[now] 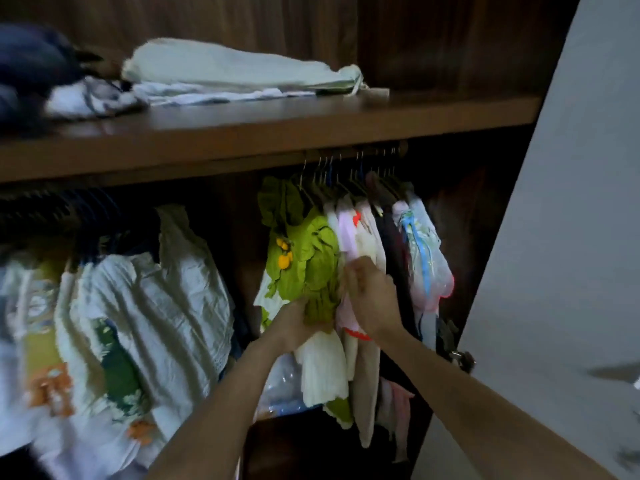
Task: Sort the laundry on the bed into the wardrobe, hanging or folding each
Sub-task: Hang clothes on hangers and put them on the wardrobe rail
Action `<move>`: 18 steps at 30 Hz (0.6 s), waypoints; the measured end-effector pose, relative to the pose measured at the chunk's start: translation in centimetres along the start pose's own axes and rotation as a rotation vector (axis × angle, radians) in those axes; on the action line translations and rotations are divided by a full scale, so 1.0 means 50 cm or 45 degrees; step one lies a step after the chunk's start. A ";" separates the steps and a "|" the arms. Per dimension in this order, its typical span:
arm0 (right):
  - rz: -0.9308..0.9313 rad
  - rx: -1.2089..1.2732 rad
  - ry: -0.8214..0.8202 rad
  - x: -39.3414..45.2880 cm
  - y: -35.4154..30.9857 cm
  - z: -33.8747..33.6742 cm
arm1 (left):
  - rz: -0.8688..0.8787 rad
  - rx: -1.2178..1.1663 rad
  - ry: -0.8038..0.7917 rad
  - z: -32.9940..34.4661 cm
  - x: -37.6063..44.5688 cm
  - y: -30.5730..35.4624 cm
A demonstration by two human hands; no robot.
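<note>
while both hands work the wardrobe rail (353,154) | left hand (294,323) grips green dress (311,258) hem | right hand (370,292) pinches pink garment (346,226) beside it

I read the wardrobe shelf (277,129) as dark brown wood with a smooth, faintly satin face; the back panel (242,26) shows vertical wood grain. The folded pale green garment (228,69) on the shelf is soft, matt cloth. The hanger hooks (325,168) are thin metal wire with a slight sheen. The green dress (311,261) is matt, crinkled cloth with ruffled edges. The white blouse (162,306) to the left is creased, matt cotton-like cloth with an eyelet hem. A clear plastic bag (284,386) low in the rail section looks glossy. The wardrobe door (571,237) has a smooth, matt grey finish.
</note>
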State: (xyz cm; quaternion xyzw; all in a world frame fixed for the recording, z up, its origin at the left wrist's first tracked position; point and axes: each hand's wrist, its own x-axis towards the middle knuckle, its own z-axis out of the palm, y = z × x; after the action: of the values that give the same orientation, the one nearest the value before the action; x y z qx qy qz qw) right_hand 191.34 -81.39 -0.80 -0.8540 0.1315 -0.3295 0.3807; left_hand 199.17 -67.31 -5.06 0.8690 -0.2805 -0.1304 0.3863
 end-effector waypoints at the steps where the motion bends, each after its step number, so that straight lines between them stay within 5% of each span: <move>1: 0.015 -0.015 -0.063 -0.017 -0.012 -0.022 | -0.063 0.032 -0.032 -0.027 -0.028 0.011; 8: -0.012 -0.404 -0.965 -0.087 -0.170 -0.110 | -0.483 0.400 -0.149 -0.191 -0.334 0.098; 18: -0.720 -0.465 -1.745 -0.339 -0.522 0.011 | -1.151 0.534 0.096 -0.251 -0.928 0.094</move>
State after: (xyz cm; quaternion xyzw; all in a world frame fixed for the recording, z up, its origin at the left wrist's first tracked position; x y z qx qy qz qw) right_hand 178.32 -55.41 10.32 -0.9181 -0.3053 0.2162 0.1309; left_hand 165.41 -35.08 7.28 0.9667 0.1183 -0.1940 0.1179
